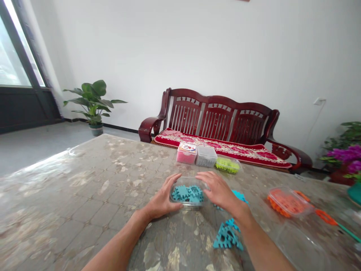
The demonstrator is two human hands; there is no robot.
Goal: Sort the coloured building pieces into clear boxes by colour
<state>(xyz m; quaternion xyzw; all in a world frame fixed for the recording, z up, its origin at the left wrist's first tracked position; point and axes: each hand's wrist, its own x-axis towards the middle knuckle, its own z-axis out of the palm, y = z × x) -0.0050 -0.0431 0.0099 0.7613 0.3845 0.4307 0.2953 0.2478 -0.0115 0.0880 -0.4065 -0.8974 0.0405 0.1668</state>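
Observation:
A clear plastic container [190, 205] stands on the table between my two hands, with teal interlocking toy pieces [187, 193] lying inside it. My left hand [165, 197] grips its left side, thumb along the near edge and fingers at the far corner. Around the right side curls my right hand [216, 188], its fingertips at the far right rim. Several loose teal pieces [228, 236] lie near my right forearm, and bright blue pieces [239, 196] are partly hidden behind that forearm.
Along the table's far edge stand a box with pink contents [186, 155], a grey-filled box [206, 156] and a tub of yellow-green pieces [227, 165]. To the right are a container of orange pieces [289, 202] and a clear lid [303, 246]. A wooden bench [217, 116] stands beyond.

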